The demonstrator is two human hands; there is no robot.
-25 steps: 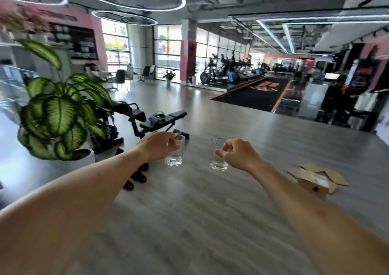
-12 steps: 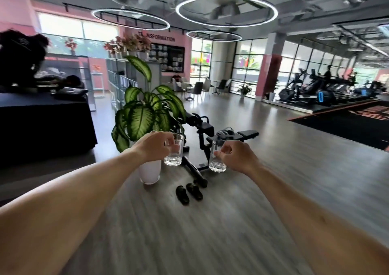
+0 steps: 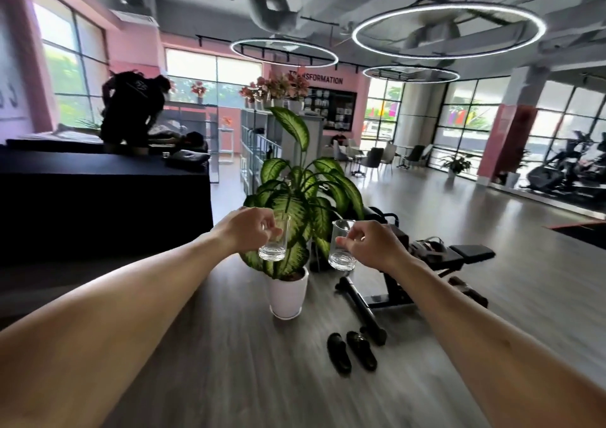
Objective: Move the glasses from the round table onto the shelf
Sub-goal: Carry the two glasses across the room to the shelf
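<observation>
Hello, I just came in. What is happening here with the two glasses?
A person is carrying two clear, empty glasses through a gym hall. The left hand grips the left glass, and the right hand grips the right glass. Both are held upright in the air, in front of a potted plant on the floor. Neither glass stands on a shelf yet.

The left hand (image 3: 248, 232) is gripping a clear glass (image 3: 274, 239) upright; the right hand (image 3: 373, 244) is pinching another glass (image 3: 342, 245) beside it. A potted plant (image 3: 292, 204) is standing just beyond, with black slippers (image 3: 351, 350) lying near right.
</observation>
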